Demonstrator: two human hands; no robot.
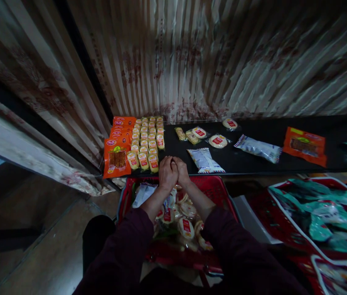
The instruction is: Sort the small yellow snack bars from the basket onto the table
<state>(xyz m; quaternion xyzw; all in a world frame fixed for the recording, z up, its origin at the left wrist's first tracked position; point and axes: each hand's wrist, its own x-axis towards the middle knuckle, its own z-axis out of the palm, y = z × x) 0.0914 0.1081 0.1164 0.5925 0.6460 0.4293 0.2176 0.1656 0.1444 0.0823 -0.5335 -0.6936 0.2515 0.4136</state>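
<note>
Side by side at the front edge of the black shelf (253, 162), my left hand (167, 173) and my right hand (181, 169) touch each other. Their fingers are curled inward, and what they hold, if anything, is hidden behind them. Just left of them stand rows of small yellow wrapped snack packs (143, 161). To the right lies a white and blue packet (204, 159). Beneath my forearms is a red basket (219, 192) of round wrapped biscuits (186, 228) and more packets.
Orange snack bags (117, 157) stack at the shelf's left end; another orange bag (304, 145) lies right. Round wrapped biscuits (218, 141) and a silvery packet (258, 148) lie between. A crate of teal packets (333, 213) stands at right. Striped sheeting (192, 61) hangs behind.
</note>
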